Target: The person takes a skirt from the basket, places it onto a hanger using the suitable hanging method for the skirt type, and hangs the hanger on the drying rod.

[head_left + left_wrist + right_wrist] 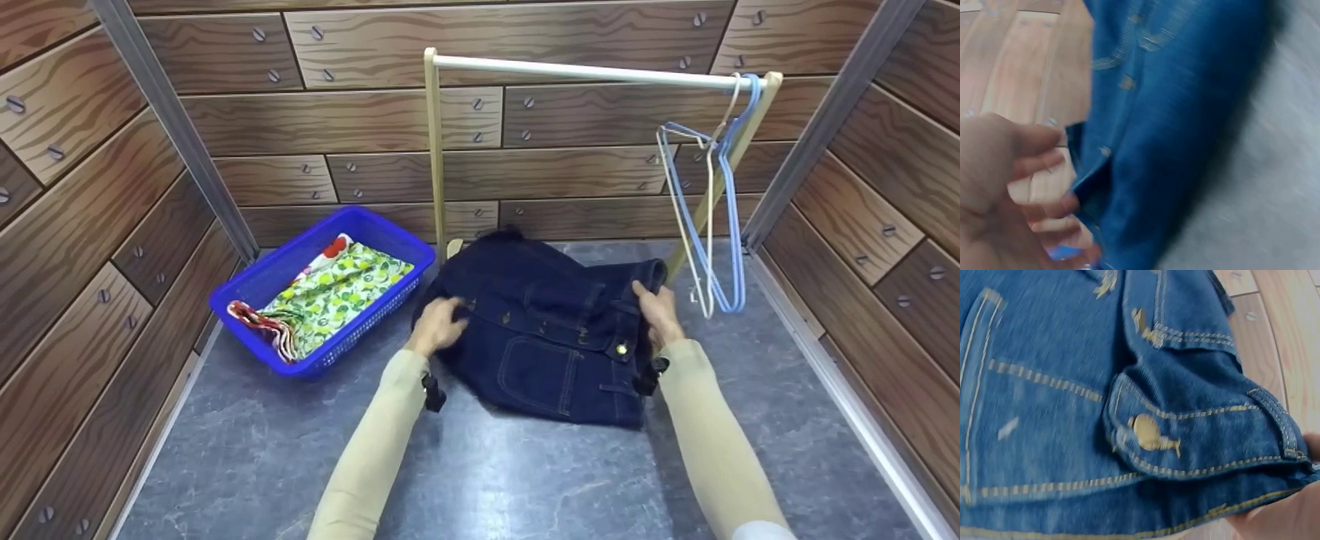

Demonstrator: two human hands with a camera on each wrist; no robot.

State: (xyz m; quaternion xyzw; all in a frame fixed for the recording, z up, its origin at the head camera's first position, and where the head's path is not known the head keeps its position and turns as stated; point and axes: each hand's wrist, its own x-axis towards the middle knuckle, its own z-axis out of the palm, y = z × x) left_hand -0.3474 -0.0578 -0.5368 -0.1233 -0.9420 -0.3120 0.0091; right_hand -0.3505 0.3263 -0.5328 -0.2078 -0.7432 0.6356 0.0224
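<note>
A dark blue denim skirt (517,322) with a button front lies across the floor, its waistband toward the right. My right hand (658,311) grips it at the waistband; in the right wrist view a brass button (1145,432) fastens the waistband near a belt loop (1280,422). My left hand (437,326) is at the skirt's left end beside the row of buttons. Its fingers are spread and loosely bent in the left wrist view, with fingertips (1067,205) right at the edge of the denim. That view is blurred.
A blue plastic basket (232,294) at the left holds folded patterned cloth (352,285). Behind the skirt stands a rack with a white rail (585,70) and wooden posts. Blue and white hangers (731,217) hang at its right end. Wood-patterned walls enclose the grey floor (225,457).
</note>
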